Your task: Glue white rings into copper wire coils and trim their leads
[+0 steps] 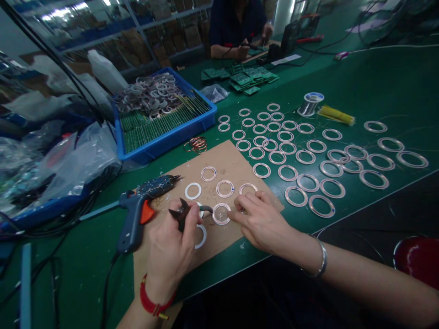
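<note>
My left hand (pixel 174 242) is closed around dark cutting pliers (pixel 180 214). Their pointed jaws face up and left. From the other side of the fist, a curved dark handle end (pixel 206 209) reaches the left edge of a copper coil ring (pixel 222 223) lying on a brown board (pixel 226 155). My right hand (pixel 259 219) is partly spread, one fingertip at that ring's right edge. Its fingers partly cover another coil ring (pixel 247 185). Around them on the board lie two more coil rings and several white rings (pixel 193 191), some half hidden by my left hand.
A glue gun (pixel 132 219) rests at the board's left. Beyond stands a blue tray (pixel 168 141) of coils and circuit boards. Many coil rings (pixel 305 156) spread rightward, near a solder spool (pixel 309 106) and yellow wires (pixel 336 115). A co-worker (pixel 236 27) sits opposite, behind green boards (pixel 252 77).
</note>
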Action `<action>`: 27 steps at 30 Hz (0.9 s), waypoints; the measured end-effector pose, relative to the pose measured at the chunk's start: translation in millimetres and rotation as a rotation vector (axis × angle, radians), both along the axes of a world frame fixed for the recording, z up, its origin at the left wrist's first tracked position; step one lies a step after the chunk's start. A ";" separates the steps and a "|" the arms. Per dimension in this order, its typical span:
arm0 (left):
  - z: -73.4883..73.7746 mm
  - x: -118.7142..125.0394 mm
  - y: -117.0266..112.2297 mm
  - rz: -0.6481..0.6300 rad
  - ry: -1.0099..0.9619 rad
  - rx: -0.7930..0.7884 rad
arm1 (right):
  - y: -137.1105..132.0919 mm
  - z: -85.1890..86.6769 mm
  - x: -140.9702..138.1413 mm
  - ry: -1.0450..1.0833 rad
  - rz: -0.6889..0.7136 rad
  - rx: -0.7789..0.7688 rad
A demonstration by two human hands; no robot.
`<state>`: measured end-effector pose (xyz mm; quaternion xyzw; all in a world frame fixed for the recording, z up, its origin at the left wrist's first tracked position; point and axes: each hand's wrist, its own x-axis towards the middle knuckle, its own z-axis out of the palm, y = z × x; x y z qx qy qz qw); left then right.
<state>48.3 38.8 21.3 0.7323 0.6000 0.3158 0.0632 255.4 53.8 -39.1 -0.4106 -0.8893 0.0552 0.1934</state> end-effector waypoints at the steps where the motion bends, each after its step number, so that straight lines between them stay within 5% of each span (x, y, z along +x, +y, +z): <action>1: -0.4 0.4 0.1 -0.003 0.006 0.005 | 0.1 0.3 0.0 -0.006 0.002 -0.004; 22: 3.0 2.3 11.1 -0.056 0.023 0.020 | 4.0 7.6 1.8 -0.046 0.019 -0.052; 27: 17.6 -19.6 -7.2 0.179 -0.270 0.041 | 6.4 12.6 -0.3 -0.078 0.036 -0.032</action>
